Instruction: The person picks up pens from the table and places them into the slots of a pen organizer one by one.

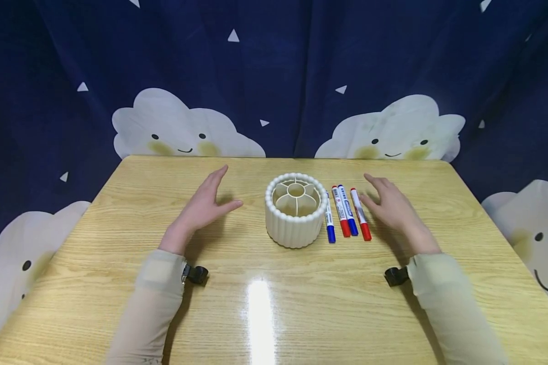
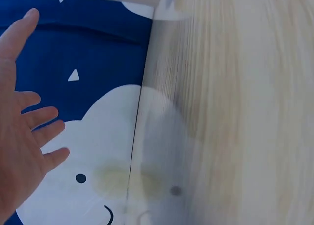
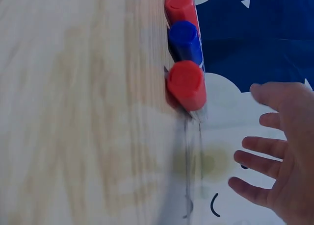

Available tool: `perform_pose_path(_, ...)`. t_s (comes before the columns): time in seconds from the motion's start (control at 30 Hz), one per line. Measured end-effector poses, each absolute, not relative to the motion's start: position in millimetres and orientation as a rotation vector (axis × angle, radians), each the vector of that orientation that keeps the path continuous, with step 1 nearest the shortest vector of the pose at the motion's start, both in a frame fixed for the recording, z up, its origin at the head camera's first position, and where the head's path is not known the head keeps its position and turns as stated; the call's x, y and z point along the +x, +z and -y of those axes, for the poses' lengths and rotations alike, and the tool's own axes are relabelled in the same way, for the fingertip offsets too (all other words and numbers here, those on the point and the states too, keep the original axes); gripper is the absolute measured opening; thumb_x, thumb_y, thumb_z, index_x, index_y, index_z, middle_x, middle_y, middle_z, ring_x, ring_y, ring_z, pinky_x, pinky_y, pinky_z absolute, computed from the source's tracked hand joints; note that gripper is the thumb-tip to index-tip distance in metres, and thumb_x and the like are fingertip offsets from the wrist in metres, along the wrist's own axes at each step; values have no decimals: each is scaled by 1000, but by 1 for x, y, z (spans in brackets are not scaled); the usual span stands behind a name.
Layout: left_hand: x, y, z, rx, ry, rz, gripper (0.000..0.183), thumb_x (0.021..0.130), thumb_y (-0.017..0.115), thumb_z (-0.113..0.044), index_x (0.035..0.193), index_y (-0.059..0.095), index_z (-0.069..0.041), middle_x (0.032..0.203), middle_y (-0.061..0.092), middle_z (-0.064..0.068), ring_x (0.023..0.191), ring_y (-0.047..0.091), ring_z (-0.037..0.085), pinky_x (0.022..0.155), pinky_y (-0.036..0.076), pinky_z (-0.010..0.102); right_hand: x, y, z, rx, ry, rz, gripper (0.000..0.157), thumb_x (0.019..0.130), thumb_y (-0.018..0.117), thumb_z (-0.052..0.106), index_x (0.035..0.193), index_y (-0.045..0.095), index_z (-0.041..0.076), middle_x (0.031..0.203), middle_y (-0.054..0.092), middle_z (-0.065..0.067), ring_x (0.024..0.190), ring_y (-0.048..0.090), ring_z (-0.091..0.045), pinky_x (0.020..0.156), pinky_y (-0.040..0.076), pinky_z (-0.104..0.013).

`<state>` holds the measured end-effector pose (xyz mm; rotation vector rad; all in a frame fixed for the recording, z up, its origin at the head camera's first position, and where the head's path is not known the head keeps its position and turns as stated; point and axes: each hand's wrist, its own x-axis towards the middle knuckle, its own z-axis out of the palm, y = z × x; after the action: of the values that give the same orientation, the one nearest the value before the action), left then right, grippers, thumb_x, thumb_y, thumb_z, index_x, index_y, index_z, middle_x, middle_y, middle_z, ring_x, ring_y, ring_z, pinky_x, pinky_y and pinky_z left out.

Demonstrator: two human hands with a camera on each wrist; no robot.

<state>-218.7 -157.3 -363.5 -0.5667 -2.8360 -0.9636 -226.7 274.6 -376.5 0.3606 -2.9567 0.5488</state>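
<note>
A round cream pen holder (image 1: 294, 228) with a ribbed wall and several inner compartments stands upright on the wooden table. Just right of it lie several whiteboard markers: a blue-capped one (image 1: 331, 223) close against the holder, a red-capped one (image 1: 341, 212), another blue-capped one (image 1: 348, 210) and a red-capped one (image 1: 361, 215) at the far right. My left hand (image 1: 202, 207), fingers extended and thumb spread, hovers left of the holder. Beside the rightmost marker my right hand (image 1: 392, 209) is held with spread fingers. Neither hand holds anything.
The wooden table (image 1: 219, 314) ends at the back against a dark blue curtain (image 1: 278, 61) with white clouds and triangles. Each wrist carries a small black camera, the left one (image 1: 197, 275) and the right one (image 1: 395, 276).
</note>
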Motion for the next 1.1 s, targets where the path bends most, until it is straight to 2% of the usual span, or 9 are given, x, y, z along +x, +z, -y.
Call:
perform_pose_path(0.1,-218,-364,151,-565,-1087,2822,88,68,56,-59,135,5,-34,140,16,-1,126,16,20,100,20,44,-232,-379,-272,358,598,2971,61,84,45,41,135,24,16,126,36,-17,109,38,-36,86,32,-53)
perform_pose_path(0.3,-219,-365,135,-647,-1153,2780,83,70,56,-56,135,9,-34,136,23,-4,123,23,16,97,25,44,-242,-382,-264,361,653,3001,56,83,52,27,131,32,7,116,44,-20,97,47,-33,80,39,-49)
perform_pose_path(0.57,-218,-367,119,-701,-1195,2752,83,68,59,-56,134,16,-33,134,26,-9,121,26,11,96,28,43,-252,-387,-254,314,623,3055,53,82,53,23,128,35,3,108,48,-21,93,48,-33,76,41,-47)
perform_pose_path(0.8,-215,-368,107,-814,-1305,2711,85,65,62,-54,134,21,-28,132,30,-8,119,31,14,94,29,45,-261,-392,-252,295,565,3111,55,81,54,24,127,35,0,95,50,-19,82,47,-28,71,41,-43)
perform_pose_path(0.97,-215,-368,99,-928,-1347,2648,88,64,67,-50,134,22,-24,132,32,-2,117,34,19,96,29,38,-265,-393,-251,271,559,3140,54,81,53,22,126,36,-1,93,50,-19,79,47,-27,70,41,-41)
perform_pose_path(1.1,-216,-369,93,-976,-1347,2636,91,61,68,-50,135,22,-23,130,33,-6,116,35,15,96,29,34,-266,-392,-250,253,586,3138,52,79,53,19,124,38,-2,92,51,-20,78,47,-27,70,41,-42)
